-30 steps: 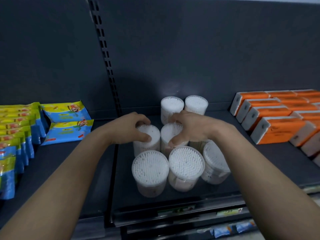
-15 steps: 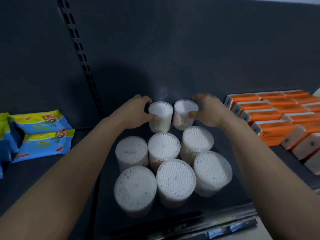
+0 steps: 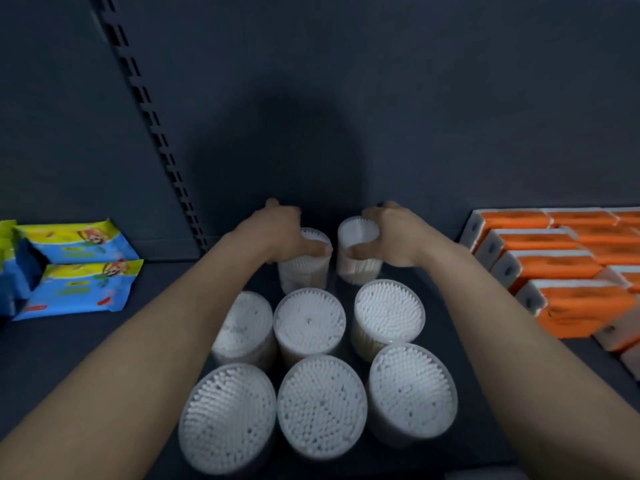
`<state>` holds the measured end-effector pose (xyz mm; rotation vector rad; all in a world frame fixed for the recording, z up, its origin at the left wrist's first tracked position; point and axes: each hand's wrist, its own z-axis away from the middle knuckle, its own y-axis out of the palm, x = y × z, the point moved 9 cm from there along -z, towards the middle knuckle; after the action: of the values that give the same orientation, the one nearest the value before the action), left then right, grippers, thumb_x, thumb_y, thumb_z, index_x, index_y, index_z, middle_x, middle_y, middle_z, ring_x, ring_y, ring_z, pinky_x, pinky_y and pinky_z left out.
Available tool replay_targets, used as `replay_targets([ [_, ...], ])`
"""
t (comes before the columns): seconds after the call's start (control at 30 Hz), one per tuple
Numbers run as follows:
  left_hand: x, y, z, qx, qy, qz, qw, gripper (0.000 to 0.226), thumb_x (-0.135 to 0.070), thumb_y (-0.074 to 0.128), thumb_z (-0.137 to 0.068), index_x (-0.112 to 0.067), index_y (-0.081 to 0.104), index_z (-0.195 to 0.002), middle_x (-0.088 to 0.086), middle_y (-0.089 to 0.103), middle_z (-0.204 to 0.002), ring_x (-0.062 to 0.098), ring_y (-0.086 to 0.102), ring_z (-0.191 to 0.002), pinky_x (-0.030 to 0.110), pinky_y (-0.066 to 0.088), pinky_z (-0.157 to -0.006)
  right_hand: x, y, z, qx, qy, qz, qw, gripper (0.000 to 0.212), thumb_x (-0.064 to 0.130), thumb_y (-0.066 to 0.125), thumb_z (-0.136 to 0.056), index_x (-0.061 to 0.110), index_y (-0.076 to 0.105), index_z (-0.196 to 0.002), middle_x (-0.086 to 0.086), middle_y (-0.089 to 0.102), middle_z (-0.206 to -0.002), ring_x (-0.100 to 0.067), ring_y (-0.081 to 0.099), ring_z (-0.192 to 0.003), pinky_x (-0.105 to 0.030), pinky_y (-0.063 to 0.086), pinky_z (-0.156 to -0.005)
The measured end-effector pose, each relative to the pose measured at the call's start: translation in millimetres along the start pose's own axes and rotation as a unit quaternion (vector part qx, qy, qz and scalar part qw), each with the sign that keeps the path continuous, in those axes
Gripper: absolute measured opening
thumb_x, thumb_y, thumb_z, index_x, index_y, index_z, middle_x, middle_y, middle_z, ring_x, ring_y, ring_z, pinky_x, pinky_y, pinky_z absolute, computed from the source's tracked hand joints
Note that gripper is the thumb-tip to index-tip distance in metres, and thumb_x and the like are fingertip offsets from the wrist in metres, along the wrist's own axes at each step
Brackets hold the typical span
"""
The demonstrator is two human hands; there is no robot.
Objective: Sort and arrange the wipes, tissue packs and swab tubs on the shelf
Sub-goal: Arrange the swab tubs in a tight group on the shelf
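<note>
Reaching left hand: fingers and thumb curl round the rear left swab tub, gripping it near its top.
Right hand: wrapped round the rear right swab tub likewise, thumb across its near side.
Held pair: at the back of the dark shelf, just beside each other with a narrow gap between; whether they rest on the shelf or are lifted cannot be told.
Middle row of tubs: three upright, close together, just in front of the held pair.
Front row of tubs: three more, packed side by side, nearest the viewer.
Wipes packs: blue and yellow, lying flat at the left, well apart from the tubs.
Tissue packs: orange and white, in rows at the right.
Slotted upright: runs up the grey back panel.
</note>
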<state>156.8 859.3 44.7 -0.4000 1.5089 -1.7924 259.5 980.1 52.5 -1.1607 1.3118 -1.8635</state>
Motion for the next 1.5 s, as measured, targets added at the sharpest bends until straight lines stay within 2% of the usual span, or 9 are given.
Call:
replay_targets([
  [0.1, 13.0, 0.3, 8.2, 0.005, -0.008, 0.014, 1.0, 0.076, -0.072, 0.053, -0.071, -0.007, 0.053, -0.109, 0.01, 0.056, -0.108, 0.019, 0.058, -0.087, 0.028, 0.046, -0.07, 14.5, 9.6, 3.4, 0.066, -0.048, -0.011, 0.997, 0.083, 0.021, 0.065, -0.079, 0.027, 0.02, -0.149, 0.003, 0.024, -0.152, -0.02, 0.027, -0.137, -0.027, 0.031, -0.104],
  [0.17, 13.4, 1.9, 15.4, 0.017, 0.029, 0.052, 0.998, 0.078, -0.065, 0.056, -0.075, -0.015, 0.041, -0.133, 0.007, 0.041, -0.133, 0.019, 0.049, -0.11, 0.025, 0.04, -0.087, 20.2, 12.8, 5.8, 0.086, -0.061, 0.005, 0.994, 0.084, 0.015, 0.058, -0.082, 0.029, 0.012, -0.15, 0.007, 0.01, -0.157, -0.021, 0.014, -0.143, -0.032, 0.022, -0.112],
  [0.23, 7.5, 3.9, 24.3, 0.038, 0.074, 0.087, 0.993, 0.072, -0.049, 0.064, -0.079, -0.027, 0.034, -0.14, -0.001, 0.029, -0.141, 0.016, 0.038, -0.122, 0.025, 0.034, -0.098, 22.7, 13.4, 6.4, 0.079, -0.058, 0.003, 0.995, 0.084, 0.029, 0.061, -0.083, 0.03, 0.01, -0.15, 0.005, 0.007, -0.157, -0.024, 0.008, -0.144, -0.035, 0.018, -0.113],
  [0.37, 3.9, 4.6, 28.6, 0.032, 0.083, 0.104, 0.991, 0.068, -0.037, 0.07, -0.077, -0.032, 0.039, -0.136, -0.003, 0.033, -0.136, 0.014, 0.038, -0.118, 0.024, 0.035, -0.094, 13.8, 9.7, 3.9, 0.022, -0.01, 0.052, 0.998, 0.086, 0.056, 0.061, -0.08, 0.02, 0.021, -0.147, -0.009, 0.023, -0.148, -0.031, 0.024, -0.134, -0.04, 0.032, -0.104],
  [0.67, 2.3, 9.7, 32.8, 0.023, 0.049, 0.118, 0.992, 0.08, -0.049, 0.07, -0.073, -0.025, 0.033, -0.14, 0.0, 0.028, -0.133, 0.014, 0.037, -0.112, 0.023, 0.033, -0.089, 5.5, 13.4, 19.2, 0.082, -0.041, 0.007, 0.996, 0.088, 0.031, 0.065, -0.076, 0.025, 0.017, -0.149, 0.002, 0.02, -0.151, -0.02, 0.031, -0.135, -0.03, 0.036, -0.102],
  [0.97, 2.7, 11.0, 43.9, 0.005, 0.025, 0.121, 0.992, 0.085, -0.055, 0.065, -0.075, -0.024, 0.026, -0.144, 0.003, 0.026, -0.14, 0.018, 0.04, -0.12, 0.024, 0.035, -0.091, 6.5, 10.4, 24.9, 0.056, -0.066, -0.021, 0.996, 0.08, 0.052, 0.065, -0.076, 0.022, 0.032, -0.142, -0.002, 0.033, -0.142, -0.02, 0.041, -0.125, -0.031, 0.039, -0.099],
  [1.07, 12.3, 0.1, 53.7, -0.036, 0.015, 0.14, 0.989, 0.081, -0.05, 0.064, -0.079, -0.025, 0.024, -0.145, 0.004, 0.032, -0.141, 0.016, 0.045, -0.115, 0.025, 0.037, -0.094, 7.4, 8.2, 26.2, 0.041, -0.081, -0.026, 0.996, 0.08, 0.054, 0.062, -0.081, 0.02, 0.029, -0.145, -0.004, 0.033, -0.145, -0.021, 0.039, -0.129, -0.028, 0.033, -0.101],
  [1.27, 31.3, -23.4, 82.6, -0.158, 0.002, 0.194, 0.968, 0.047, -0.035, 0.066, -0.083, -0.024, 0.051, -0.126, -0.003, 0.057, -0.114, 0.011, 0.056, -0.1, 0.022, 0.042, -0.084, 34.0, -25.6, 35.5, -0.072, -0.144, -0.07, 0.984, 0.048, 0.033, 0.061, -0.089, 0.014, 0.051, -0.132, -0.003, 0.055, -0.131, -0.014, 0.051, -0.119, -0.016, 0.034, -0.09],
  [1.5, 39.7, -49.2, 128.2, -0.301, 0.037, 0.181, 0.935, 0.027, -0.023, 0.064, -0.085, -0.02, 0.062, -0.112, -0.004, 0.062, -0.098, 0.01, 0.058, -0.09, 0.019, 0.043, -0.081, 68.5, -48.1, 64.4, -0.125, -0.172, -0.056, 0.976, 0.043, 0.032, 0.06, -0.089, 0.017, 0.054, -0.129, 0.0, 0.058, -0.127, -0.013, 0.052, -0.117, -0.022, 0.038, -0.095],
])
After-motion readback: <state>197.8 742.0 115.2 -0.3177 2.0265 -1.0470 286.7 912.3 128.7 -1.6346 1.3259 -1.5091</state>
